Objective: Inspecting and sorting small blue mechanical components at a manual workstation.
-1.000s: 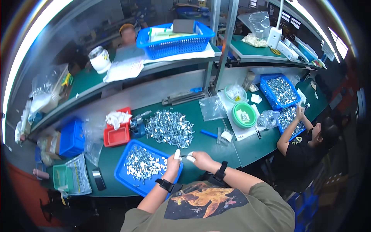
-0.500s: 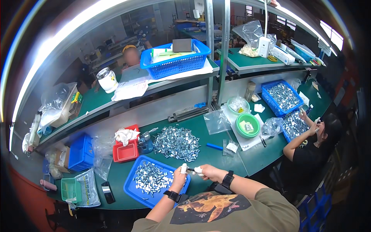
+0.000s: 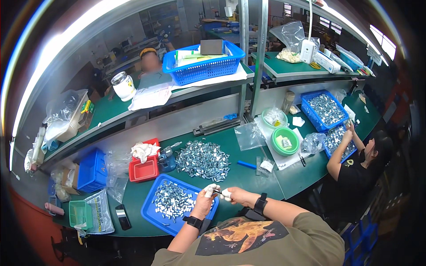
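My left hand (image 3: 204, 203) and my right hand (image 3: 238, 195) meet over the right rim of a blue tray (image 3: 148, 205), with white covers on some fingertips. Between their closed fingertips is a small dark, thin piece (image 3: 217, 191), too small to name. Within the tray lie many small silvery and white metal-looking pieces (image 3: 172, 201). Beyond it, a large heap of similar bluish-silver pieces (image 3: 203, 160) rests on the green bench (image 3: 250, 186).
Left of the heap stand a blue power tool (image 3: 167, 162) and a red bin (image 3: 144, 170). A phone (image 3: 123, 217) lies near the front edge. Green bowls (image 3: 285, 153) are at right. A co-worker (image 3: 355, 173) sits by blue baskets (image 3: 306, 108). A shelf (image 3: 191, 94) overhangs the bench.
My hands stay together, with the left fingertips shifted slightly up and the dark piece showing less. The co-worker's hands have come together over the lower basket.
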